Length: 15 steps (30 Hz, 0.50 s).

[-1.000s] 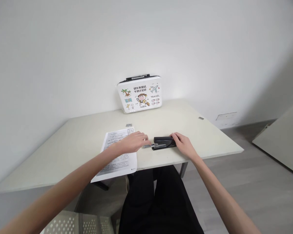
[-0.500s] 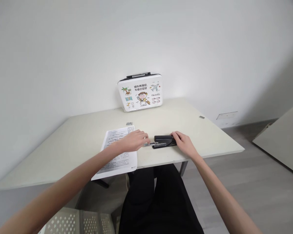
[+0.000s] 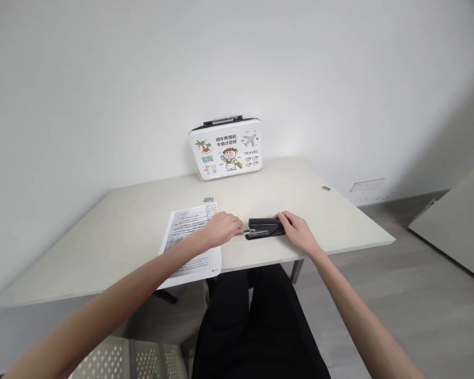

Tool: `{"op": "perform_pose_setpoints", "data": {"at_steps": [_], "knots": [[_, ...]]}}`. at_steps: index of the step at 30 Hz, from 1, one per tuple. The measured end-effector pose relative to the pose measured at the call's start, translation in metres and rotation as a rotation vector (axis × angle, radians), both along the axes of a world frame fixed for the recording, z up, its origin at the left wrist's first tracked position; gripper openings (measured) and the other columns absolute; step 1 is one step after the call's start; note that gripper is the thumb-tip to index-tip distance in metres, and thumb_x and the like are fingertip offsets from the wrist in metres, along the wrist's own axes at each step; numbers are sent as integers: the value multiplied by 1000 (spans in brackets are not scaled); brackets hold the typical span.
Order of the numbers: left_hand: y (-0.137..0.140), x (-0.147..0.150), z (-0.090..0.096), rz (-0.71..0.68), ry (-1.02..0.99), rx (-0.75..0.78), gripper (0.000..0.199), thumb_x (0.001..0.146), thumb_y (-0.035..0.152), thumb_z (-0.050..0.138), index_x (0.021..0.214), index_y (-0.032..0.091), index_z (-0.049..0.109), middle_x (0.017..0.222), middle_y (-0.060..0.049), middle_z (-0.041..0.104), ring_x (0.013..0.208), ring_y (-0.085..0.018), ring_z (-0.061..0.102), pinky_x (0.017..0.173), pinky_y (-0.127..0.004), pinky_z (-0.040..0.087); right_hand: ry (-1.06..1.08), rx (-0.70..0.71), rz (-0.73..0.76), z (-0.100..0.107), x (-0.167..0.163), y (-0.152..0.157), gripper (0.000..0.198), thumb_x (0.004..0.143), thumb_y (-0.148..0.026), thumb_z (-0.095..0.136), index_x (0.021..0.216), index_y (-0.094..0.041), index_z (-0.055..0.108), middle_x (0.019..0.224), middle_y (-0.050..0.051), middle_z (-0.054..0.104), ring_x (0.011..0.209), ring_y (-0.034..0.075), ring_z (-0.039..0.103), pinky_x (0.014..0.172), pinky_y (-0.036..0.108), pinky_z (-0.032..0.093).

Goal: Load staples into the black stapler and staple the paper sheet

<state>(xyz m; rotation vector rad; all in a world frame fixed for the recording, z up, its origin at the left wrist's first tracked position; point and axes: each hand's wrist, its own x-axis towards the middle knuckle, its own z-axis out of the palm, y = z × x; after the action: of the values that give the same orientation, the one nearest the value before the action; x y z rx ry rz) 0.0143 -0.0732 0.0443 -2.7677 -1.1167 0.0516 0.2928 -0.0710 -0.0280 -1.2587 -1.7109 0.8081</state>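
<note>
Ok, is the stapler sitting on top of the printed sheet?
No, the black stapler sits directly on the table, to the right of the printed sheet.

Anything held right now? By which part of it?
Right grip holds the black stapler by its right end. Left grip is at the metal piece sticking out of the other end; whether it pinches that can't be told.

1. Black stapler [image 3: 265,226], long and low, glossy along its top.
2. Lies lengthwise from left to right, base down, on the pale tabletop [image 3: 276,200], near its front edge.
3. Gapes at the left end, showing a silvery rail [image 3: 258,233] between top and base.
4. Has a thin metal piece [image 3: 245,232] jutting leftward past that end; tip hidden.
</note>
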Motion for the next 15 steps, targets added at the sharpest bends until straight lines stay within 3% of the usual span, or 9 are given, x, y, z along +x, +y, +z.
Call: {"op": "perform_pose_setpoints", "data": {"at_steps": [8, 15], "knots": [[-2, 0, -5, -102, 54, 63, 23, 108, 21, 53, 89, 16, 66, 88, -9, 70, 81, -23, 65, 74, -35, 38, 8, -7, -3, -1, 1, 2, 48, 103, -57, 40, 95, -24, 73, 93, 5, 76, 90, 25, 66, 83, 34, 47], [-7, 0, 3, -34, -69, 10, 27, 109, 20, 47, 89, 17, 63, 90, -10, 70, 84, -23, 66, 76, -36, 39, 10, -4, -5, -1, 1, 2, 48, 103, -58, 39, 93, -25, 72, 94, 6, 77, 92, 26, 67, 85, 35, 47]]}}
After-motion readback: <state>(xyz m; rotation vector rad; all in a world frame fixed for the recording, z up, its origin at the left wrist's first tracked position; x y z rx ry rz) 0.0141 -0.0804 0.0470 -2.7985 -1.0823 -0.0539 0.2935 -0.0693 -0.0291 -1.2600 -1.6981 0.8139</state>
